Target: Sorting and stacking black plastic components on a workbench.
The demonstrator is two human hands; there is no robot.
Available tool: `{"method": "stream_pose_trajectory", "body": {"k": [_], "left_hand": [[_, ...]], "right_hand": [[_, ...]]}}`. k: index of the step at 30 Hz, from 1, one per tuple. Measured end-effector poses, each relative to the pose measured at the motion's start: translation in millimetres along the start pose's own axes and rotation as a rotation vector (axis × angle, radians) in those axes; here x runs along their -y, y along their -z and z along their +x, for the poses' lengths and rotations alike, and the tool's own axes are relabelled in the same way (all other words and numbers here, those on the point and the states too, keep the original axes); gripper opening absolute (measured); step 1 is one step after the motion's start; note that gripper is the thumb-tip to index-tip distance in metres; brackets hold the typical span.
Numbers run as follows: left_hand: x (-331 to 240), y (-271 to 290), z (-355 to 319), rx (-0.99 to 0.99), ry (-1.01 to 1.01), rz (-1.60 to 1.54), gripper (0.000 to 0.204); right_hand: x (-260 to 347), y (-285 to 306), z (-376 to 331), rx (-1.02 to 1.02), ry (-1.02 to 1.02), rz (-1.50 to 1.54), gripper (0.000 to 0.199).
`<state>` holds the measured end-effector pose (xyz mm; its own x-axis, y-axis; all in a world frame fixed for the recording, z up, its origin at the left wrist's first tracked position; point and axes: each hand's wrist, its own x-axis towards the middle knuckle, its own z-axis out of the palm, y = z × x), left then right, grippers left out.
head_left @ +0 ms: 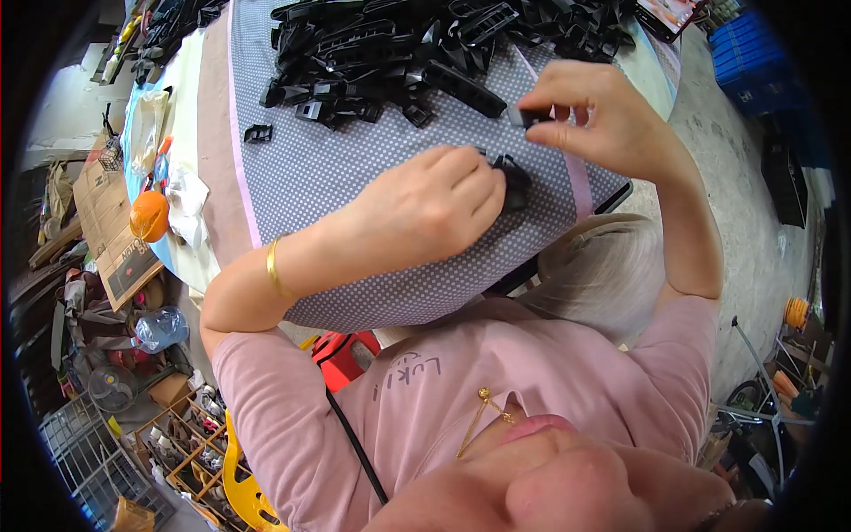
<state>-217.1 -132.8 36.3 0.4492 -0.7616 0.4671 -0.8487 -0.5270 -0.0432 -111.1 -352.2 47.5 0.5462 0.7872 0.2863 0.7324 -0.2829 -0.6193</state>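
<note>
My left hand (434,204), a gold bangle on its wrist, is closed at the near part of the cloth-covered table (346,164). A black plastic part (516,184) sticks out past its fingers, which partly hide it. Up and to the right, my right hand (603,120) pinches a small black and grey piece (532,117) between thumb and fingers. A long black plastic part (465,89) lies just left of that piece, at the edge of a big heap of black plastic parts (363,44). One small black part (258,134) lies apart at the left.
An orange fruit (149,216) and crumpled white tissue (187,204) sit on the table's left side. Beyond that edge are cardboard (111,222), a clear bottle (162,329) and a fan (113,387). Blue crates (753,62) stand at the far right.
</note>
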Motion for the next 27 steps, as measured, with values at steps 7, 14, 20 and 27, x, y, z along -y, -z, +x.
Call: {"method": "stream_pose_trajectory", "body": {"k": [7,14,20,27], "left_hand": [[-4,9,-4,-0.005,0.321,-0.179,0.018],[4,6,-7,0.127,0.603,-0.376,0.015],[1,3,-7,0.075,0.606,-0.352,0.015],[0,-6,-6,0.029,0.551,-0.371,0.017]], "right_hand": [[20,-5,-13,0.159,0.029,0.054,0.026],[33,-13,-24,0.082,0.088,-0.169,0.024],[35,-21,-28,0.041,0.102,-0.211,0.024],[28,-41,-25,-0.059,0.153,-0.102,0.028]]}}
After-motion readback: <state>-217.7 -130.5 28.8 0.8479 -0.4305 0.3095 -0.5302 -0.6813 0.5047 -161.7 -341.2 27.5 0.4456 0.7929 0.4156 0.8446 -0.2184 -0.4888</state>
